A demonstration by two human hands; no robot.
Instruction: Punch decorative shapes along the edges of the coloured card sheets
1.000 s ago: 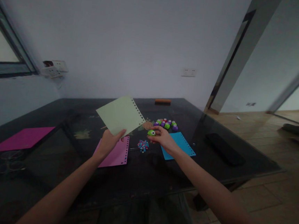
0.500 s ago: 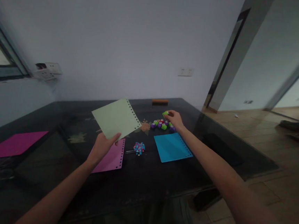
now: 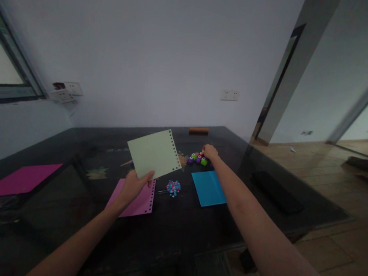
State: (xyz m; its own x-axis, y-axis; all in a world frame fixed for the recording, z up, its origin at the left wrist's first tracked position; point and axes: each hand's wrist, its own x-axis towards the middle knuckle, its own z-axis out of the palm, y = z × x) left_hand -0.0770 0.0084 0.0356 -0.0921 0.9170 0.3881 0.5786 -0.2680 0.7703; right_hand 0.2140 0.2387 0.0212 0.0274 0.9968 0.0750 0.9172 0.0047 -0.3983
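1. Small toys (image 3: 198,159) sit bunched on the desk (image 3: 175,232), beyond the blue sheet (image 3: 207,189); the pale sheet (image 3: 153,152) is held above it — not laid down.
2. Left hand (image 3: 136,185): grip pinching the pale sheet's near edge.
3. Right hand (image 3: 210,151): fingers curled at the bunch — whether its grip holds a toy, I cannot tell.

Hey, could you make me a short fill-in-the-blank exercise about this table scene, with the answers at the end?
1. The left hand holds a pale sheet with a row of punched ____ along one edge.
2. The right hand is at the small toys, which show green, red and ____.
3. The pile of small pieces lies between the blue sheet and a ____ sheet.
4. The brown bar lies near the table edge that meets the ____.

Missing words: holes; purple; pink; wall.
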